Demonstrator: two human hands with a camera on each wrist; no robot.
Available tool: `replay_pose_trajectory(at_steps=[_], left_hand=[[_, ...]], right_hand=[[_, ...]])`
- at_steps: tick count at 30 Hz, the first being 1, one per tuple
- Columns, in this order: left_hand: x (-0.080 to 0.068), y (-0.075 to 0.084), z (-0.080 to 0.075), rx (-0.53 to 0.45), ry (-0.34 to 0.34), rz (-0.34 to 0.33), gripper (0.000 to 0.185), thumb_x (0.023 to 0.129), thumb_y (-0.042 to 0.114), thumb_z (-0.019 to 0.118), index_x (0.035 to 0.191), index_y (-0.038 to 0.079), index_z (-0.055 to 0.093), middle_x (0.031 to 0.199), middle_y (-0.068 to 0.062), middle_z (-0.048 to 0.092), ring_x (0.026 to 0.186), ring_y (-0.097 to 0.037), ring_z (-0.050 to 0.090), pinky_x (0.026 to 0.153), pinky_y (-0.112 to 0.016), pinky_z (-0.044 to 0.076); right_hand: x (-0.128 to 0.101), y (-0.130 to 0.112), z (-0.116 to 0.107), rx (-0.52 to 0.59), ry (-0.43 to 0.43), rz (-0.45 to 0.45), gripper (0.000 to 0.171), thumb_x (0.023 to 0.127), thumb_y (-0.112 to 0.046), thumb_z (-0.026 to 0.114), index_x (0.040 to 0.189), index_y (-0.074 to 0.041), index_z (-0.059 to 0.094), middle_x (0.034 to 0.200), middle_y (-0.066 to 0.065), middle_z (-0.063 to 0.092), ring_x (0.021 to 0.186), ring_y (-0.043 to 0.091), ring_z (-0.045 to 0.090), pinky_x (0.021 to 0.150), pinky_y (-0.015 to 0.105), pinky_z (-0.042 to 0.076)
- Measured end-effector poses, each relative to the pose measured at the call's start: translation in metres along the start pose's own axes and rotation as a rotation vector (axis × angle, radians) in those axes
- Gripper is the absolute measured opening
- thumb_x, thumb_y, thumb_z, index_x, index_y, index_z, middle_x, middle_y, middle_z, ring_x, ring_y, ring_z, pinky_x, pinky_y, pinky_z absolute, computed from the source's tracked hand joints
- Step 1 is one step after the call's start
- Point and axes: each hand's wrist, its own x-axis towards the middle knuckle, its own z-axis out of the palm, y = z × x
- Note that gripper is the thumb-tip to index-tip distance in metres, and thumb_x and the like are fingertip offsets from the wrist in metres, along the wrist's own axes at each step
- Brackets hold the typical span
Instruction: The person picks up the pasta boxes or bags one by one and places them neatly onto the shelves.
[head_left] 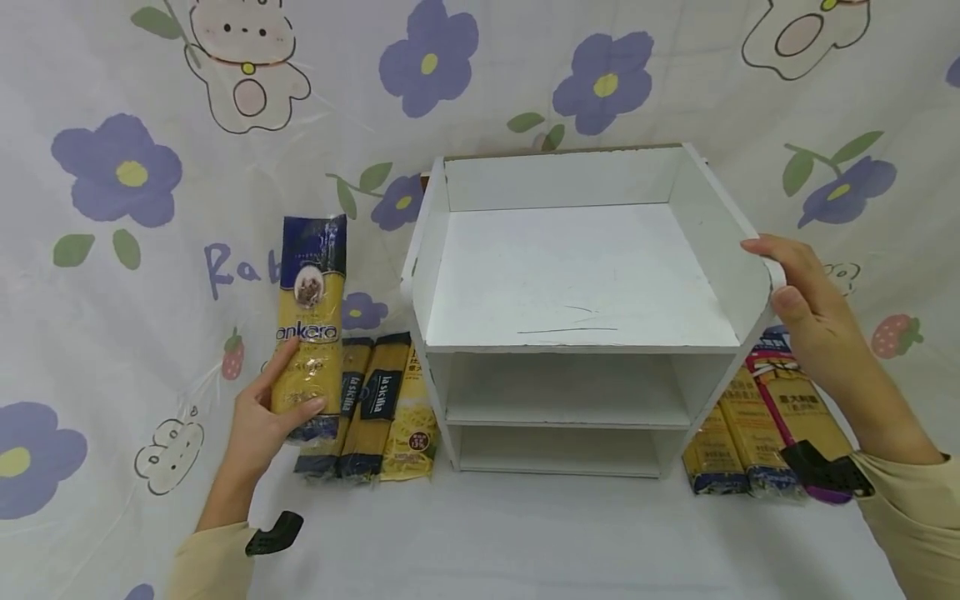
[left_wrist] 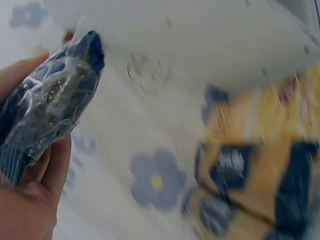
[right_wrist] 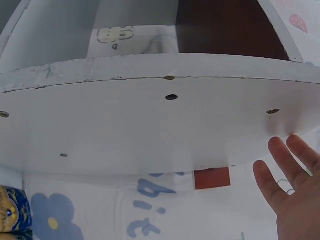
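My left hand (head_left: 258,417) grips an upright pack of spaghetti (head_left: 311,308), yellow with a dark blue top and the word "ankara". Its thumb lies across the pack's front and its fingers at the left side. In the left wrist view, the crinkled blue end of this pack (left_wrist: 55,95) shows between fingers and thumb. At the white shelf unit (head_left: 577,275), my right hand (head_left: 825,317) rests on the upper front corner of the right side panel. In the right wrist view, several straight, spread fingers (right_wrist: 282,165) show beside the panel's outer face (right_wrist: 125,130).
Several pasta packs (head_left: 378,408) lean in a row left of the unit, just behind the held pack. More yellow pasta packs (head_left: 750,442) stand to its right, partly behind my right forearm. A flower-printed white cloth (head_left: 480,542) covers the wall and the surface.
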Motion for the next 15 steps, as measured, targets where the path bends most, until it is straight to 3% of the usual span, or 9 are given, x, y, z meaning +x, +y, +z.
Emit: replay_pose_trajectory(at_steps=[6,10,15], left_hand=[[-0.008,0.044,0.026,-0.114,0.038,0.1,0.087,0.082,-0.012,0.07,0.154,0.025,0.036,0.157,0.001,0.038,0.118,-0.007,0.058,0.088,-0.016,0.054],[-0.018,0.073,0.04,-0.174,0.024,0.195,0.087,0.082,-0.017,0.067,0.155,0.018,0.035,0.16,0.0,0.036,0.124,-0.008,0.056,0.092,-0.016,0.053],[-0.028,0.107,0.059,-0.23,0.014,0.288,0.086,0.079,-0.02,0.066,0.153,0.011,0.037,0.158,-0.002,0.04,0.122,-0.01,0.06,0.091,-0.019,0.055]], right_hand=[[0.003,0.0,0.003,0.033,0.001,-0.014,0.045,0.106,-0.029,0.043,0.147,-0.01,0.044,0.152,-0.012,0.039,0.133,0.005,0.037,0.106,0.017,0.033],[0.002,0.001,0.003,0.025,-0.014,-0.026,0.044,0.107,-0.025,0.04,0.148,-0.01,0.041,0.154,-0.012,0.036,0.138,0.004,0.035,0.117,0.023,0.028],[0.001,0.003,0.001,0.041,-0.013,-0.038,0.045,0.107,-0.028,0.04,0.148,-0.009,0.04,0.154,-0.01,0.035,0.14,0.006,0.034,0.118,0.024,0.027]])
